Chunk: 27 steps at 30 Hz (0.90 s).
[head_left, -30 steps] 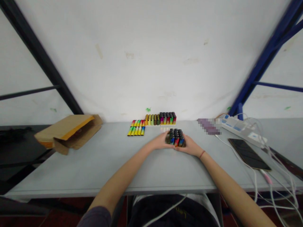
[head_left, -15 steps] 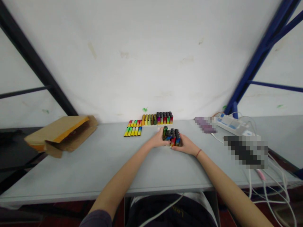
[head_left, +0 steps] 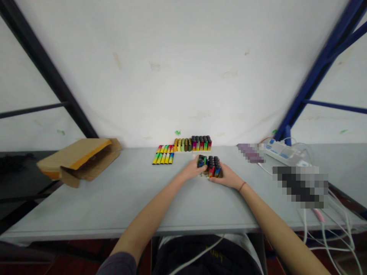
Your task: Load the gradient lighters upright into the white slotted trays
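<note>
Between my hands near the middle of the table stands a cluster of upright lighters (head_left: pixel 213 166) with black tops and red, blue and green bodies. My left hand (head_left: pixel 195 167) is closed around a few black-topped lighters on the cluster's left side. From the right, my right hand (head_left: pixel 228 175) wraps the block, thumb along its front. Just behind are a standing block of multicoloured lighters (head_left: pixel 202 143) with black tops and a yellow-to-brown group (head_left: pixel 182 145). To their left, two rows of bright gradient-coloured pieces (head_left: pixel 163 158) lie flat.
An open cardboard box (head_left: pixel 80 156) lies on the left of the grey table (head_left: pixel 129 206). At the right are a white power strip (head_left: pixel 282 151), a purple pixelated item (head_left: pixel 250 152), a dark pixelated item (head_left: pixel 299 185) and white cables (head_left: pixel 305 225). A wall (head_left: pixel 183 76) rises behind.
My left hand's lighters have straightened from a tilt to more upright. The right hand stays against the block. The whole view has shifted slightly, moving the scene a little rightward.
</note>
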{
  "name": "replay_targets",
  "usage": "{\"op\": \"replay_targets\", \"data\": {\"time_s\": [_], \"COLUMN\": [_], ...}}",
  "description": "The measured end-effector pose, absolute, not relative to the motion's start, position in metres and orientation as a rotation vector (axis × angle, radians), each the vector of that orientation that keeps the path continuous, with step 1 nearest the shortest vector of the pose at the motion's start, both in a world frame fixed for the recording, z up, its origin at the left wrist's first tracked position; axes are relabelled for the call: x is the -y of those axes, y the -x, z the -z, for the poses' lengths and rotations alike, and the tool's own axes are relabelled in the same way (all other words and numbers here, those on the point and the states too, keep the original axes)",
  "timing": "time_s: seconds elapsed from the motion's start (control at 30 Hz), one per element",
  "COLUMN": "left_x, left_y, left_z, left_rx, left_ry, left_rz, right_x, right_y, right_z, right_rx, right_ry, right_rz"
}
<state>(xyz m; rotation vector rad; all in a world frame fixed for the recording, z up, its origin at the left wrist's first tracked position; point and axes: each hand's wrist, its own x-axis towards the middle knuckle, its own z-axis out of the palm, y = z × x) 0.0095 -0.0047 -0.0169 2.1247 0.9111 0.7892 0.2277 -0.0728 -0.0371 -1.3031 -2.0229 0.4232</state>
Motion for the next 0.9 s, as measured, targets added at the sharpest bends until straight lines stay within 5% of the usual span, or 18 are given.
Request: {"op": "replay_targets", "data": {"time_s": [0.4,0.67,0.9], "left_x": [0.020,0.026,0.035], "left_y": [0.007,0.101,0.109], "left_z": [-0.026,-0.043,-0.023], "left_rx": [-1.139,-2.052,-2.186], "left_ry": [-2.001,-2.067,-2.143], "left_rz": [-0.895,-0.146,0.002], "right_x": [0.074,0.072,0.073], "right_y": [-0.226,-0.227,-0.227], "right_z": [0.034,0.038,0.035], "right_rx": [2.008,2.015,2.031], "right_ry": [1.252,1.302,1.321], "right_rz": [-0.446,-0.409,-0.429]}}
